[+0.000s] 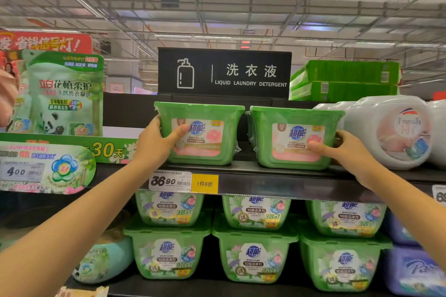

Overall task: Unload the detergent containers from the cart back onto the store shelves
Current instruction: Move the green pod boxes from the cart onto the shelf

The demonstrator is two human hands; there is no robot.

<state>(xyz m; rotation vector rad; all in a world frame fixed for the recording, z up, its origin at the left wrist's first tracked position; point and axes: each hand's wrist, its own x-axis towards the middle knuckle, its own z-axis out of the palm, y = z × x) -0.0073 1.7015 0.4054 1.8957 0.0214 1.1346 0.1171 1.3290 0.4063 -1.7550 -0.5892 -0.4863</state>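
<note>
Two green detergent tubs with pink labels stand side by side on the top shelf (265, 171). My left hand (156, 142) grips the left tub (207, 149) at its left side, thumb across the front label. My right hand (342, 149) grips the right tub (289, 116) at its right side, thumb on the front label. Both tubs rest on the shelf board with a narrow gap between them. The cart is out of view.
A white round detergent tub (395, 132) stands right of the right tub. A green refill pouch (65, 94) stands at the left. Below are stacked green tubs (253, 255) and purple boxes (415, 270). A black aisle sign (224, 72) stands behind.
</note>
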